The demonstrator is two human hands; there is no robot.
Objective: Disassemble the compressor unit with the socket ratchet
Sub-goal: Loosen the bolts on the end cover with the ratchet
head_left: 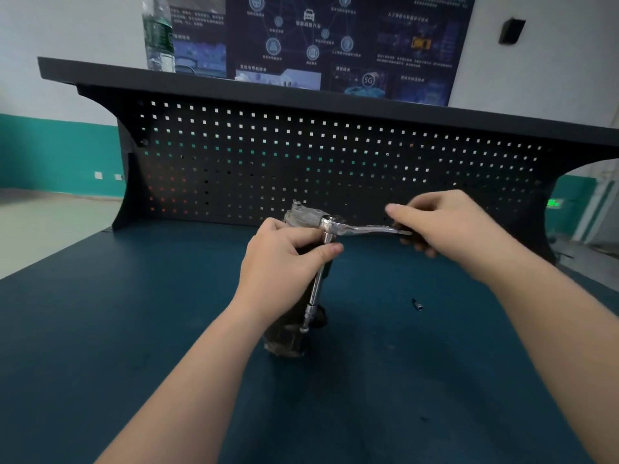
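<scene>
A dirty grey compressor unit lies on the blue workbench, its far metal end near the pegboard. My left hand wraps around the compressor's upper body, the thumb against the extension bar. A chrome socket ratchet carries a long extension that runs down to a socket at the compressor's near end. My right hand grips the ratchet's handle, which points right. The handle and the right hand are blurred.
A small dark bolt or bit lies on the bench to the right of the compressor. A black pegboard backs the bench, with a shelf on top holding a plastic bottle. A poster hangs on the wall behind.
</scene>
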